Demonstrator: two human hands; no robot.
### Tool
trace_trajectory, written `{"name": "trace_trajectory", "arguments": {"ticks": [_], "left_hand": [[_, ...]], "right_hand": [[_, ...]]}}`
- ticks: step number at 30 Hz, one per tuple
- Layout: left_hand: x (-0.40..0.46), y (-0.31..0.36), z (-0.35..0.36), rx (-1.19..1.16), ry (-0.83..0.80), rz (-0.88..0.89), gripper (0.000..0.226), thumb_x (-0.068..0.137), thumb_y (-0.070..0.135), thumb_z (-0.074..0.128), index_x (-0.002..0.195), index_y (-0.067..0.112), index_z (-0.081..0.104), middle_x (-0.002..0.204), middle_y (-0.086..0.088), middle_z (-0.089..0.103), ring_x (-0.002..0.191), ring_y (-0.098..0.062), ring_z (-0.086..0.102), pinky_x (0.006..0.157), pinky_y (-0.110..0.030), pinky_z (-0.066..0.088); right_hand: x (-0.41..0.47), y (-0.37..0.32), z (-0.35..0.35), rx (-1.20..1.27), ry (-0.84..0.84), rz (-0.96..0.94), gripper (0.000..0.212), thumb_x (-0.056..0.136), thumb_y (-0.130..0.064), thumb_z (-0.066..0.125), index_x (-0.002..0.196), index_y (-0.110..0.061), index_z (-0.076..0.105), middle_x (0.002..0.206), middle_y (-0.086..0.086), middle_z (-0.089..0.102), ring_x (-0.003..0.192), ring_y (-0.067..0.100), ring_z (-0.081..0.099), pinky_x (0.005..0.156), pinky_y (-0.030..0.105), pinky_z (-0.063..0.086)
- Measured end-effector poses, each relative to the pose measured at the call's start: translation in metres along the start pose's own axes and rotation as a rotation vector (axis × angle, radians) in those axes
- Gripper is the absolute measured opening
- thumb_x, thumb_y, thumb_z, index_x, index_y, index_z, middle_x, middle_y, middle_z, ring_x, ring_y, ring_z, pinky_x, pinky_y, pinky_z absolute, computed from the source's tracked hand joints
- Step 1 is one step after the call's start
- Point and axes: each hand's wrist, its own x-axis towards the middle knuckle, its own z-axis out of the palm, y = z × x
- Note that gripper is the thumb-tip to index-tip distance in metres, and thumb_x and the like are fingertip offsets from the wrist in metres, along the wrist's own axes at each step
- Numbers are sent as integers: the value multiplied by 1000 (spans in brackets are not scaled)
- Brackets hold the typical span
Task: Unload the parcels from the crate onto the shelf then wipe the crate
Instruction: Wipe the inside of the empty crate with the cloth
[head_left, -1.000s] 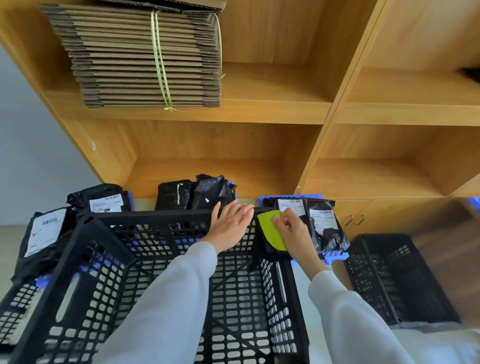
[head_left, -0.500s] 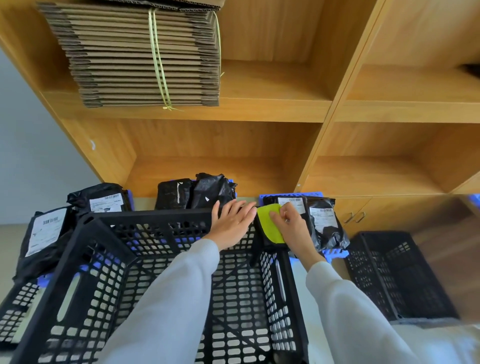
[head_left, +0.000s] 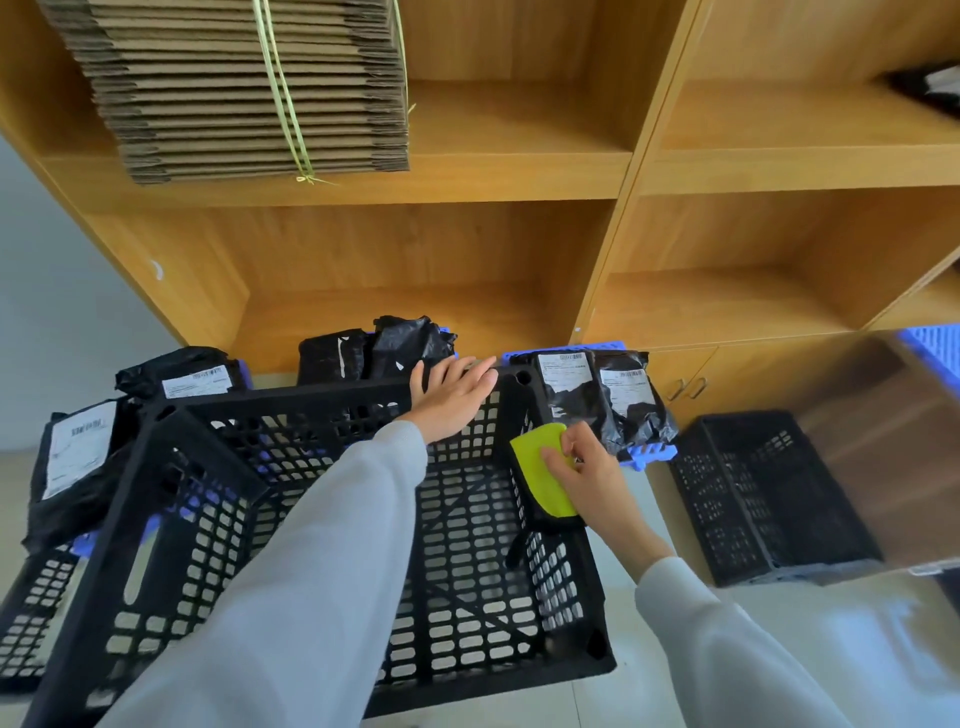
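Observation:
A black lattice crate (head_left: 291, 415) fills the lower middle of the head view, with no parcels inside. My left hand (head_left: 452, 397) lies flat on its far rim, fingers apart. My right hand (head_left: 587, 475) presses a yellow-green cloth (head_left: 543, 475) against the crate's right rim. Black parcels with white labels lie beyond the crate: one pair (head_left: 597, 400) at the right on a blue pallet, a pair (head_left: 374, 351) in the middle, and two more (head_left: 171, 374) at the left. The wooden shelf (head_left: 415, 322) rises behind them.
A tied stack of flattened cardboard (head_left: 249, 88) sits on the upper shelf. A second black crate (head_left: 753, 493) stands on the floor at the right, beside a blurred brown surface (head_left: 883, 457). Another black crate (head_left: 31, 613) shows at the lower left. Cabinet doors (head_left: 685, 384) sit under the right shelf.
My right hand has slid the cloth along the crate's right rim, from the far corner toward me. The left hand stays on the far rim.

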Motion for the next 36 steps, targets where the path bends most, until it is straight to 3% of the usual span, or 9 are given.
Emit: {"name": "trace_trajectory", "arguments": {"ticks": [10, 13, 15, 21, 36], "left_hand": [[-3, 0, 3, 48, 11, 14, 53, 103, 60, 11, 154, 50, 18, 164, 14, 15, 153, -9, -4, 120, -49, -16], [-3, -1, 1, 23, 6, 19, 52, 103, 62, 13, 152, 52, 23, 164, 14, 17, 153, -7, -4, 120, -48, -17], [-4, 0, 1, 12, 9, 21, 50, 103, 61, 14, 151, 51, 26, 163, 14, 19, 153, -7, -2, 120, -48, -17], [-5, 3, 2, 13, 47, 19, 44, 105, 56, 19, 146, 48, 34, 158, 14, 30, 152, -12, 6, 121, -49, -13], [4, 1, 10, -52, 106, -7, 47, 106, 50, 11, 145, 47, 37, 151, 20, 34, 150, -9, 10, 121, -47, -14]], "right_hand": [[-79, 17, -5, -2, 18, 70, 34, 94, -30, 67, 77, -29, 37, 62, -2, 36, 53, 11, 28, 46, 23, 26], [-95, 22, -5, -28, 15, 52, 34, 94, -33, 67, 80, -28, 36, 66, 10, 41, 54, 12, 28, 50, 29, 28], [-96, 22, -7, -62, -2, 23, 35, 95, -33, 65, 80, -26, 35, 64, 10, 37, 54, 12, 27, 51, 31, 28], [-61, 12, -10, -151, -51, -24, 34, 101, -35, 57, 82, -19, 34, 56, -4, 29, 48, 12, 28, 48, 26, 25], [85, -20, 2, -74, -43, -8, 35, 103, -41, 52, 82, -18, 35, 65, 0, 35, 58, 18, 30, 53, 32, 25]]}}
